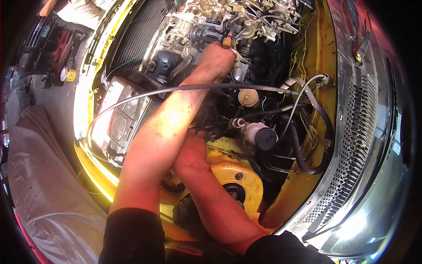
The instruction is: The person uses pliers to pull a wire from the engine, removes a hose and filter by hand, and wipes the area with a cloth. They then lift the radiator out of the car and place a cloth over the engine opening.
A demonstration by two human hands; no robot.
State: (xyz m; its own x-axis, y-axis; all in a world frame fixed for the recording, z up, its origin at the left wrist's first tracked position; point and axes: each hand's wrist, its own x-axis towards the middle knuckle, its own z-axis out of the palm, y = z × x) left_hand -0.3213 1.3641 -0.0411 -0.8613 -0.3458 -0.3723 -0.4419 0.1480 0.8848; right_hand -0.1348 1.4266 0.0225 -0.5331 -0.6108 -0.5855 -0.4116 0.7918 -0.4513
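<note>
My left hand (pixel 218 59) reaches far into the engine bay, its fingers closed around a tool with an orange handle (pixel 227 42). The handle's end sticks out of the fist, beside the engine (pixel 206 28); the rest of the tool is hidden. Under my left forearm, my right hand (pixel 193 140) is low in the bay with curled fingers, partly covered. What those fingers grip, if anything, I cannot make out. A grey cable (pixel 211 86) arches across the left forearm. Right of the hands sits a fluid reservoir (pixel 255 132) with a black cap.
A battery-like box (pixel 118 119) and the radiator (pixel 136 37) lie at the left. The yellow strut tower (pixel 252 178) is near my right forearm. Black hoses (pixel 299 154) loop at the right, beside the perforated cowl (pixel 356 145). A grey cover (pixel 48 176) drapes at lower left.
</note>
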